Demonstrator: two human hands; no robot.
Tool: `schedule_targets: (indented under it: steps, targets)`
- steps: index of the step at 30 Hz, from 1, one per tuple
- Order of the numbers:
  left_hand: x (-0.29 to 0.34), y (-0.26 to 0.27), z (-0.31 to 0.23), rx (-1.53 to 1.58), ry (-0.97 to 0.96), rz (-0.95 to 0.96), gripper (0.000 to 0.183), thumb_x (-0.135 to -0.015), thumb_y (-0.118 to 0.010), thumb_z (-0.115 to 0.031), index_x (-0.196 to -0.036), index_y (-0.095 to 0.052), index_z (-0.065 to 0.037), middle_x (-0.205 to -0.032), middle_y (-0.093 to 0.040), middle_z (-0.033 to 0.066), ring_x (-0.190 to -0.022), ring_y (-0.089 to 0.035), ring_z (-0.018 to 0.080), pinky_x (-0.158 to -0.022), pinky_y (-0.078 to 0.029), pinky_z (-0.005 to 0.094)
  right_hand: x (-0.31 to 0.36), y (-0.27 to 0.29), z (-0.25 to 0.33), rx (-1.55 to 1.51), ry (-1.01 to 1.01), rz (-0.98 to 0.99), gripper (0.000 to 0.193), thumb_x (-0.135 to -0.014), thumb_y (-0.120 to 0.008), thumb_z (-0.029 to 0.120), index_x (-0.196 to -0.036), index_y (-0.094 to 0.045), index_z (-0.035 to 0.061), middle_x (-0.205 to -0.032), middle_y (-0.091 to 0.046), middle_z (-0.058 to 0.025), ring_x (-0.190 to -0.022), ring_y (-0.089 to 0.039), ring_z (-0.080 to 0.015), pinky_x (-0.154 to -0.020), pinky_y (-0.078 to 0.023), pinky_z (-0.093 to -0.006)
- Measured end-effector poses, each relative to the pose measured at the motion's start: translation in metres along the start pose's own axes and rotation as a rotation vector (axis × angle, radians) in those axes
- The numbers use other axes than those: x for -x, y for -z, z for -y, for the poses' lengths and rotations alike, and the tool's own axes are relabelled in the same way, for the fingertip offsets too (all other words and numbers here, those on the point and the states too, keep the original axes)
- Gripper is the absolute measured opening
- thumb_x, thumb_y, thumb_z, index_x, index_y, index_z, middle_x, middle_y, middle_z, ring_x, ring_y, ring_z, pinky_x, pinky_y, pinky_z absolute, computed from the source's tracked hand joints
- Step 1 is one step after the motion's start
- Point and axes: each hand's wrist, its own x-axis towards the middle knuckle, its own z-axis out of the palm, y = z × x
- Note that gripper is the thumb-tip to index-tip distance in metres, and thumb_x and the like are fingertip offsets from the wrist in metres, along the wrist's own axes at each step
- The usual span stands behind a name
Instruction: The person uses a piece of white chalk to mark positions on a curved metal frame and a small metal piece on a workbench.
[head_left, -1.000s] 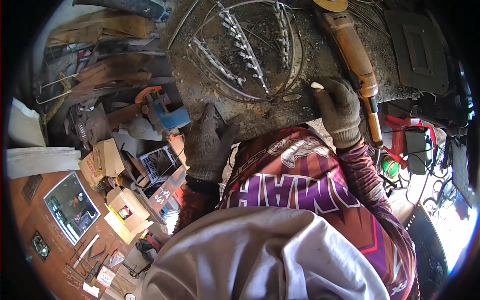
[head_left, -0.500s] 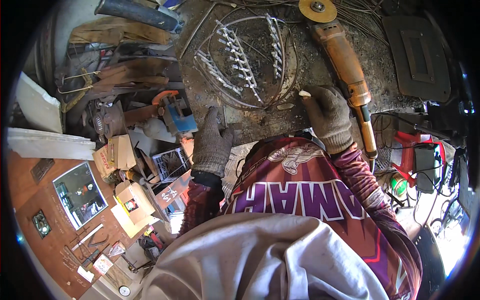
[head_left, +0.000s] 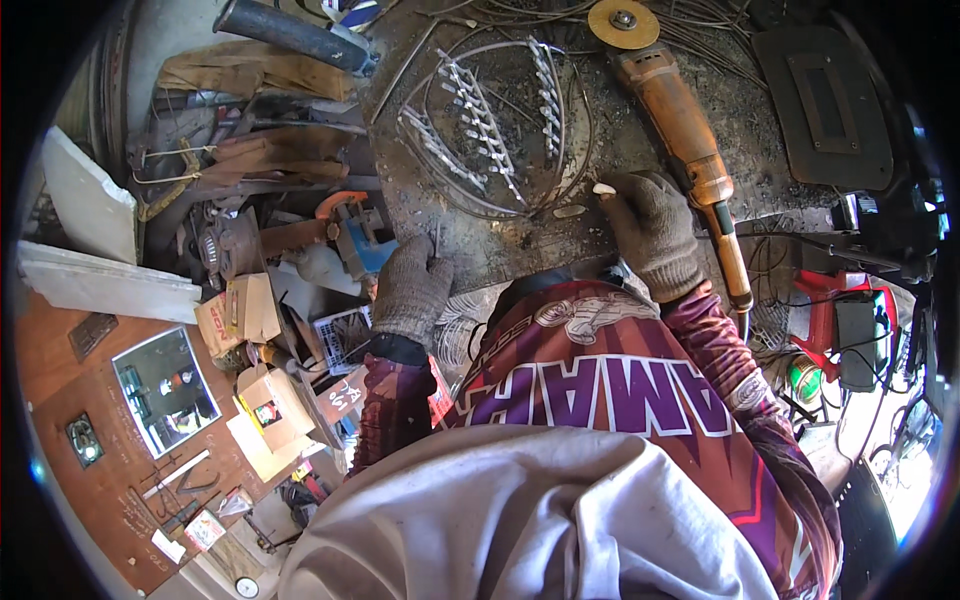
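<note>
My left hand (head_left: 408,292), in a grey-brown knit glove, is at the near left edge of the dark worktable (head_left: 500,250). Its thumb stands apart from the loosely bent fingers, and I see nothing in it. On the tabletop rests my gloved right hand (head_left: 652,235), fingers curled under; a small whitish piece (head_left: 604,189) shows at its thumb tip. Just right of it lies an orange-brown angle grinder (head_left: 680,120) with a tan disc (head_left: 624,24). Ahead, three toothed metal strips (head_left: 478,115) lie within a loop of rod (head_left: 565,160).
A welding mask (head_left: 825,105) lies at the far right. Blue-and-orange equipment (head_left: 365,240) sits left of the table, near cardboard boxes (head_left: 270,405). A brown board (head_left: 70,360) with tools fills the lower left. Red equipment (head_left: 820,320) and cables are on the right.
My left hand has drawn back toward me and left, off the tabletop to its edge. My right hand keeps its place by the grinder. The whole view has shifted slightly.
</note>
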Motion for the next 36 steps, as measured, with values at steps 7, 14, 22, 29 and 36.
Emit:
schedule_targets:
  steps: [7,14,22,29,36]
  targets:
    - [-0.020,0.018,0.035,0.425,-0.307,-0.017,0.018,-0.091,-0.077,-0.018,-0.100,-0.070,-0.005,-0.096,-0.071,0.0104,-0.088,-0.068,0.0250,-0.084,-0.055,0.0389,-0.002,-0.007,0.005,0.118,0.012,-0.023,0.019,-0.093,-0.078,0.017,-0.108,-0.080,0.0047,-0.099,-0.077,-0.0172,-0.096,-0.073,-0.0388,-0.085,-0.058,-0.0462]
    - [-0.084,0.047,0.058,1.383,-0.234,0.325,0.040,-0.099,-0.070,-0.019,-0.135,-0.066,-0.002,-0.101,-0.070,0.0043,-0.078,-0.061,0.0106,-0.070,-0.055,0.0288,0.003,-0.023,-0.008,0.199,-0.128,-0.081,0.018,-0.095,-0.077,0.017,-0.106,-0.080,0.0035,-0.098,-0.078,-0.0147,-0.092,-0.074,-0.0319,-0.084,-0.058,-0.0415]
    - [-0.156,0.036,0.050,1.720,-0.436,0.500,0.036,-0.103,-0.069,-0.021,-0.133,-0.066,-0.003,-0.102,-0.073,0.0075,-0.081,-0.067,0.0134,-0.070,-0.057,0.0303,0.004,-0.024,-0.010,0.088,-0.429,-0.175,0.024,-0.100,-0.077,0.018,-0.118,-0.078,0.0015,-0.105,-0.078,-0.0051,-0.094,-0.070,-0.0118,-0.086,-0.056,-0.0300]
    - [-0.180,0.019,0.055,1.604,-0.505,0.457,0.028,-0.103,-0.075,-0.024,-0.124,-0.070,-0.004,-0.092,-0.072,0.0048,-0.076,-0.070,0.0142,-0.071,-0.061,0.0330,-0.015,-0.042,0.034,0.494,-0.537,-0.189,0.033,-0.099,-0.074,0.037,-0.118,-0.082,0.0117,-0.109,-0.080,-0.0122,-0.101,-0.076,-0.0295,-0.091,-0.058,-0.0404]
    - [-0.186,0.012,0.057,1.651,-0.487,0.422,0.029,-0.104,-0.073,-0.018,-0.128,-0.069,-0.002,-0.099,-0.073,0.0061,-0.081,-0.071,0.0185,-0.075,-0.063,0.0380,0.011,-0.053,0.035,0.682,-0.300,-0.212,0.034,-0.093,-0.074,0.042,-0.111,-0.084,0.0156,-0.112,-0.079,-0.0137,-0.108,-0.073,-0.0397,-0.101,-0.054,-0.0506]
